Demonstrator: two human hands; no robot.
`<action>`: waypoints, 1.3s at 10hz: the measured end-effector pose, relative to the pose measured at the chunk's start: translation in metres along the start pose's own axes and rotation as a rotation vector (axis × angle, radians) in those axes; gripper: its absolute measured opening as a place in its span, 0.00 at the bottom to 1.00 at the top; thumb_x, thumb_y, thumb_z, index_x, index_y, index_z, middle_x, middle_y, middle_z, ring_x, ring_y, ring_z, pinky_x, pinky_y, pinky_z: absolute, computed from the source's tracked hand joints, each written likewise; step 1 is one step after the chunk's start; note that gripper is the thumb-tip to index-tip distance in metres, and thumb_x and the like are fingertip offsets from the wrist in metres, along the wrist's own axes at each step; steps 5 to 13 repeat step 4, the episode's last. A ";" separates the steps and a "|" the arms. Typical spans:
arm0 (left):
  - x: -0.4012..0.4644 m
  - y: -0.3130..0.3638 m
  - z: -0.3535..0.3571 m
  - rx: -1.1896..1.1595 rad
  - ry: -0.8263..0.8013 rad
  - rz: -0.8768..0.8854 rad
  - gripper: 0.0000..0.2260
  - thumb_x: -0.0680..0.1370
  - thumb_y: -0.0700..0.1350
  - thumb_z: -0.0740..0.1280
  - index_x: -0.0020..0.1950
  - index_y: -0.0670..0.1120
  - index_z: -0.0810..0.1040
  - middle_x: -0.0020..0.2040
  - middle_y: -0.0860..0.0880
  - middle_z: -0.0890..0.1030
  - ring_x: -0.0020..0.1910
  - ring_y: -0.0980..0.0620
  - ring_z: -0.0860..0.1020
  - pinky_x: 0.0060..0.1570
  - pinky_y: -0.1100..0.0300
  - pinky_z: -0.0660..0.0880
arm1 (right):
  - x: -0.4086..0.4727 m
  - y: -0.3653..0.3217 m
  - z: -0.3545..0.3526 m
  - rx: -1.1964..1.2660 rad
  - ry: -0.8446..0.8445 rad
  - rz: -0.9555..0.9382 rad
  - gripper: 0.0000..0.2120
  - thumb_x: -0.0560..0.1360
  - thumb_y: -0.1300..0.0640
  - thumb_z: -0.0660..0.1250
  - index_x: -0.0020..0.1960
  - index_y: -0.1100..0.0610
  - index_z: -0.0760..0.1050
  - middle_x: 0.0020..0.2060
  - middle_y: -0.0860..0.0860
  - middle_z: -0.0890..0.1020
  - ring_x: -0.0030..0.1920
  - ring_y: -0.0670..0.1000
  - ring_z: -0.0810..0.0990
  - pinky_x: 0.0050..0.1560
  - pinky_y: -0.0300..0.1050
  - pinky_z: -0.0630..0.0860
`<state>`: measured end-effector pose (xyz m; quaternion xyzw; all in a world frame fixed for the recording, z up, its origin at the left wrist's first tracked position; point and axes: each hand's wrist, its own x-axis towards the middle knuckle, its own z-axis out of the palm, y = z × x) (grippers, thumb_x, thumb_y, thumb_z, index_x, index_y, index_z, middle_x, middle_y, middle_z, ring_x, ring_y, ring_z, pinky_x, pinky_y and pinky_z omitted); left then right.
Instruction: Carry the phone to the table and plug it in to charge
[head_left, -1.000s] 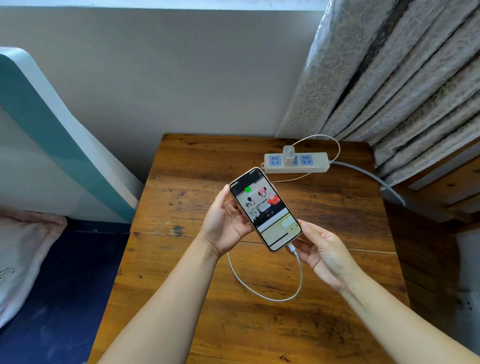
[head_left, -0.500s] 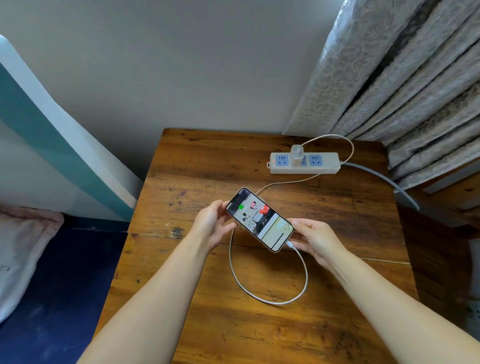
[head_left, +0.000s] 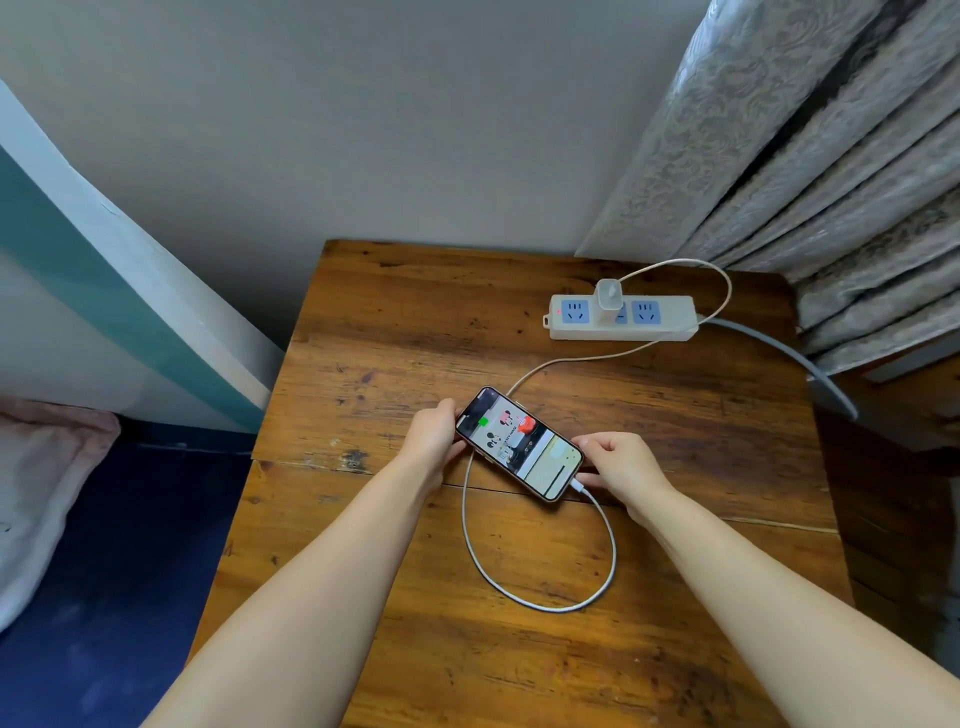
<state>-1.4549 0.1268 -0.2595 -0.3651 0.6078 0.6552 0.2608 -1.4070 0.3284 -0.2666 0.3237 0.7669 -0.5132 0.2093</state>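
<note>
Wooden brown table (head_left: 395, 332) carries the lit, cable-connected smartphone (head_left: 519, 444); your left hand (head_left: 434, 434) and right hand (head_left: 621, 460) each grip an end

You had only one view, the camera worn on your head, so no second view shared any part with it. It looked forward and steeply down on the wooden table (head_left: 675, 447) from close above, within the reach of your arms. Your forearms entered from 6 o'clock. The wall (head_left: 389, 130) stood at 12 o'clock and the curtain (head_left: 810, 156) at 2 o'clock. The wide lens bent the edges.
</note>
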 end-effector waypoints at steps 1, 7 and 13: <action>0.001 0.002 0.003 0.071 0.042 0.015 0.19 0.81 0.47 0.53 0.65 0.37 0.71 0.54 0.44 0.77 0.43 0.54 0.75 0.46 0.60 0.73 | 0.000 0.000 0.008 -0.025 0.045 0.010 0.14 0.80 0.59 0.59 0.59 0.60 0.79 0.60 0.56 0.80 0.36 0.43 0.77 0.52 0.49 0.82; -0.005 0.002 -0.003 0.005 0.022 -0.009 0.22 0.81 0.52 0.54 0.68 0.38 0.69 0.67 0.41 0.73 0.60 0.48 0.72 0.63 0.53 0.70 | -0.005 -0.013 0.007 0.114 0.084 0.141 0.14 0.79 0.61 0.58 0.59 0.60 0.79 0.60 0.56 0.80 0.50 0.52 0.78 0.57 0.51 0.79; -0.005 0.002 -0.003 0.005 0.022 -0.009 0.22 0.81 0.52 0.54 0.68 0.38 0.69 0.67 0.41 0.73 0.60 0.48 0.72 0.63 0.53 0.70 | -0.005 -0.013 0.007 0.114 0.084 0.141 0.14 0.79 0.61 0.58 0.59 0.60 0.79 0.60 0.56 0.80 0.50 0.52 0.78 0.57 0.51 0.79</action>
